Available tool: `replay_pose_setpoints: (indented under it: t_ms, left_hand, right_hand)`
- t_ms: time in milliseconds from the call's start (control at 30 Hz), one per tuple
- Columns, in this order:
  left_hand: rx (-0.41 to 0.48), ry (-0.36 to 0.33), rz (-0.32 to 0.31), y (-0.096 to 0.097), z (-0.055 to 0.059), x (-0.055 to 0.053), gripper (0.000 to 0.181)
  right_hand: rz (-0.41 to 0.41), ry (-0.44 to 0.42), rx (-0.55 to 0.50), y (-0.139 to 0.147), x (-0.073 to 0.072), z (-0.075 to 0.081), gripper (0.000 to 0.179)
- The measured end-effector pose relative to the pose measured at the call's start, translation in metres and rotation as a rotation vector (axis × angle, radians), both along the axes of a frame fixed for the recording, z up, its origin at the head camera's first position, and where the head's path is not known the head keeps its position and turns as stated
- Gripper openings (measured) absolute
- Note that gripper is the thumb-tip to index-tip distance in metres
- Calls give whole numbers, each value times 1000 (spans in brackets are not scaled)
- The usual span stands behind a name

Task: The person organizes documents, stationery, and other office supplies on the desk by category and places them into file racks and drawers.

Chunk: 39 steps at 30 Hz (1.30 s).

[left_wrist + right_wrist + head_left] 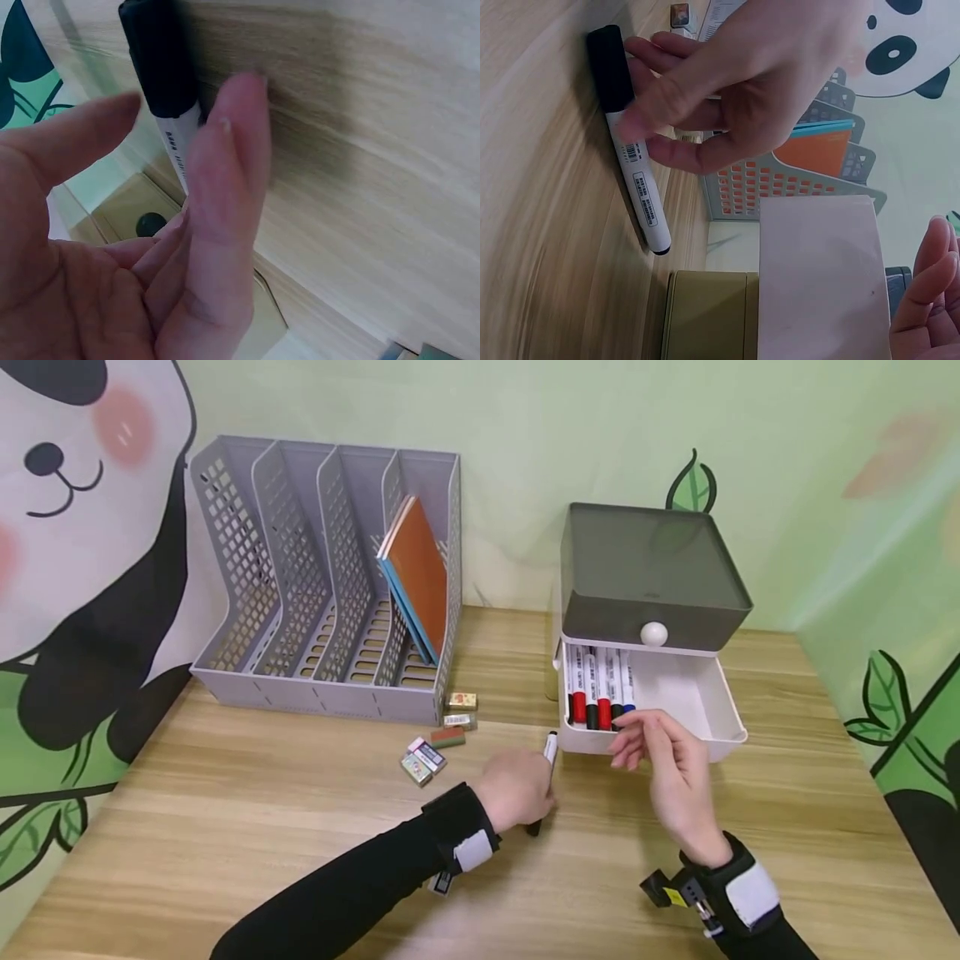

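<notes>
A whiteboard marker [552, 748] with a black cap and white barrel lies on the wooden table, left of the pulled-out drawer. My left hand [516, 788] is over it, thumb and fingers spread about the capped end. In the left wrist view, a gap shows between the thumb and the marker's black cap [159, 60]. The right wrist view shows a fingertip overlapping the marker [639, 180]. My right hand [671, 777], loosely bent and holding nothing, hovers at the front of the white drawer [693, 693]. Several red, black and blue markers [603, 689] lie in the drawer's left side.
A grey file rack [322, 689] stands at the back left, with notebooks [416, 581] leaning in its right slot. Several erasers [447, 737] lie before it. The drawer box's dark upper part [652, 568] sits above the pulled-out drawer. Another small item [441, 883] is partly under my left forearm.
</notes>
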State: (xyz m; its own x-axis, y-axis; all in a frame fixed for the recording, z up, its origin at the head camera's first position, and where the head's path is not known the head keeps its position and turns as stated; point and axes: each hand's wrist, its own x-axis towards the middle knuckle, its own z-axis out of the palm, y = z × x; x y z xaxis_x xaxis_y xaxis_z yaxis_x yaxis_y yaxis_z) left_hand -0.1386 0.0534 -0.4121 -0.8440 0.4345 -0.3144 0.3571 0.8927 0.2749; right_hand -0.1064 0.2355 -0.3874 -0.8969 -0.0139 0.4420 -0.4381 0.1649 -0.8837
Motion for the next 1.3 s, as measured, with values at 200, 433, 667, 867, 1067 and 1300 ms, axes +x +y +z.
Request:
replay_pose_setpoints:
  t_ms: [200, 433, 667, 867, 1067, 1300]
  left_hand:
    - [-9, -43, 32, -2, -3, -3, 10]
    - [-5, -63, 35, -15, -3, -5, 19]
    - [65, -105, 71, -29, -1, -4, 22]
    - [164, -86, 112, -44, 11, -10, 20]
    - [279, -59, 137, -55, 18, -11, 14]
    - [404, 80, 108, -55, 27, -10, 16]
  right_hand:
    - [-14, -5, 19, -2, 1, -1, 40]
    - [-28, -14, 38, -1, 1, 0, 41]
    - [-16, -28, 43, 0, 0, -1, 40]
    - [-13, -28, 33, 0, -2, 1, 40]
    - [7, -28, 50, 0, -2, 2, 36]
    - [-15, -55, 45, -4, -6, 8, 27]
